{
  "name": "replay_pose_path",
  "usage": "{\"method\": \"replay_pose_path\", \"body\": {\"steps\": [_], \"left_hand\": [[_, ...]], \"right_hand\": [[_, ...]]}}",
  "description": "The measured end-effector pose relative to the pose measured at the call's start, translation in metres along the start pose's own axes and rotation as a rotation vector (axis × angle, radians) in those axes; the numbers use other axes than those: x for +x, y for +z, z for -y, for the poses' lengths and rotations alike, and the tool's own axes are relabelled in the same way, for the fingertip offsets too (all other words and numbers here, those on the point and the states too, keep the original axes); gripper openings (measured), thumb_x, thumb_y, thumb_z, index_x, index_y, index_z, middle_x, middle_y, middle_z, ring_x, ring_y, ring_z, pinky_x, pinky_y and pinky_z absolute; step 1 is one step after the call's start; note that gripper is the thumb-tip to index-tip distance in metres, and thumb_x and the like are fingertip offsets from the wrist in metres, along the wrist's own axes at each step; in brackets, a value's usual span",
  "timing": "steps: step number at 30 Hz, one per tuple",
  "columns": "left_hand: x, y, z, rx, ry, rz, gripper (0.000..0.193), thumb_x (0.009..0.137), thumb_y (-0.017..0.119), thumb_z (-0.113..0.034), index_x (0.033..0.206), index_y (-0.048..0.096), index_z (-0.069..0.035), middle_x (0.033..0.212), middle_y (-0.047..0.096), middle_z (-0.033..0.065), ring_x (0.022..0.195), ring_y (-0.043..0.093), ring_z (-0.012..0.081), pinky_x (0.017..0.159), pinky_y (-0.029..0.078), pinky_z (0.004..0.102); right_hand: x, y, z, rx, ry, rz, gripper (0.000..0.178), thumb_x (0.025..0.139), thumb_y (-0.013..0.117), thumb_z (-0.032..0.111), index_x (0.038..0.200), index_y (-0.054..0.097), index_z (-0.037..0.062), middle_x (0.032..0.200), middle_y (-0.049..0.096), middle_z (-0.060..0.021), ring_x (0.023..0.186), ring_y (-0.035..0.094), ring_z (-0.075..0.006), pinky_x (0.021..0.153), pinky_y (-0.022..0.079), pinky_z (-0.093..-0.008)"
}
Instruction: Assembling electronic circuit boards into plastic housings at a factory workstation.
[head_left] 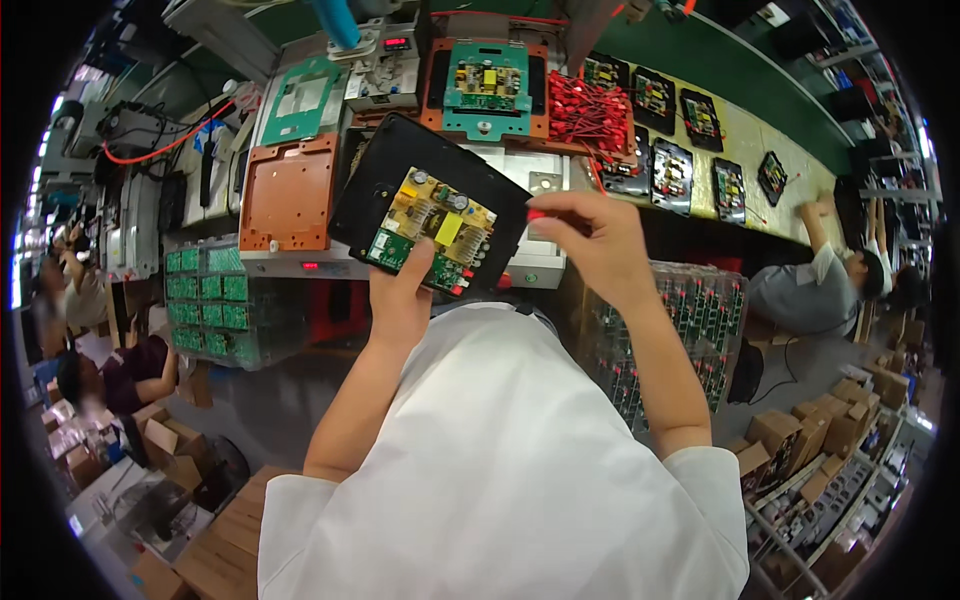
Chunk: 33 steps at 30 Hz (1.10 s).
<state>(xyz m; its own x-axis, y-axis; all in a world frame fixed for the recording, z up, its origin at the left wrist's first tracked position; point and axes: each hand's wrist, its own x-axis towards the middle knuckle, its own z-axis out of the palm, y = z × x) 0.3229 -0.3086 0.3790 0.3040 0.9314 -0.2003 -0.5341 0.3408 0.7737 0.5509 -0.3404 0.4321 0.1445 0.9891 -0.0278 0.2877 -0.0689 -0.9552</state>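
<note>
1. Case [450,155], black, held askew on the near side of the green jig [485,121]; board [440,225] lies in it, toward the lower right.
2. Left hand [400,293]: thumb pressed over the board's lower edge; fingers under the case, hidden, so their spread cannot be told.
3. Right hand [608,238]: thumb and forefinger pinching a small red plug [536,213] at the case's right edge; contact with the case unclear.
4. Lead pile [588,110], red, tangled, beyond the right hand.
5. Risks, judged: slack thumb plus steeper tilt could let the board slide; hard thumb pressure could stress its parts; fingertip-only pinch could drop the plug.
</note>
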Motion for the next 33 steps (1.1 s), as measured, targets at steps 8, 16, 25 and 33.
{"method": "replay_pose_path", "body": {"steps": [8, 16, 25, 33], "left_hand": [[-0.005, 0.002, -0.001, 0.214, 0.164, -0.038, 0.046, 0.09, 0.07, -0.011, 0.13, 0.051, 0.0, 0.122, 0.059, 0.0066, 0.11, 0.057, 0.0151, 0.098, 0.044, 0.0305], [-0.014, 0.017, -0.003, 0.295, 0.244, -0.034, 0.043, 0.089, 0.071, -0.01, 0.127, 0.053, 0.001, 0.119, 0.061, 0.0062, 0.106, 0.057, 0.0138, 0.095, 0.046, 0.0299], [-0.017, 0.02, -0.003, 0.303, 0.223, -0.045, 0.04, 0.091, 0.068, -0.008, 0.127, 0.054, 0.001, 0.119, 0.062, 0.0067, 0.106, 0.059, 0.014, 0.095, 0.047, 0.0299], [-0.018, 0.009, -0.007, 0.39, 0.193, -0.034, 0.045, 0.087, 0.07, -0.002, 0.128, 0.054, 0.003, 0.12, 0.062, 0.0081, 0.108, 0.059, 0.0147, 0.096, 0.047, 0.0306]], "right_hand": [[-0.007, 0.02, 0.003, -0.289, -0.342, -0.114, 0.018, 0.079, 0.074, -0.003, 0.097, 0.074, 0.0024, 0.087, 0.072, -0.0067, 0.074, 0.066, -0.016, 0.061, 0.049, -0.0262], [-0.004, 0.023, 0.0, -0.438, -0.567, -0.121, 0.024, 0.074, 0.074, -0.006, 0.096, 0.071, 0.0032, 0.088, 0.069, -0.0081, 0.078, 0.065, -0.0249, 0.069, 0.053, -0.0327], [-0.005, 0.021, -0.003, -0.427, -0.592, -0.095, 0.024, 0.074, 0.075, -0.006, 0.096, 0.071, 0.0026, 0.089, 0.069, -0.0079, 0.08, 0.065, -0.0241, 0.069, 0.053, -0.0323], [-0.005, 0.027, -0.016, -0.412, -0.61, 0.014, 0.027, 0.071, 0.069, -0.007, 0.096, 0.07, 0.003, 0.09, 0.067, -0.0084, 0.082, 0.063, -0.0273, 0.072, 0.052, -0.0362]]}}
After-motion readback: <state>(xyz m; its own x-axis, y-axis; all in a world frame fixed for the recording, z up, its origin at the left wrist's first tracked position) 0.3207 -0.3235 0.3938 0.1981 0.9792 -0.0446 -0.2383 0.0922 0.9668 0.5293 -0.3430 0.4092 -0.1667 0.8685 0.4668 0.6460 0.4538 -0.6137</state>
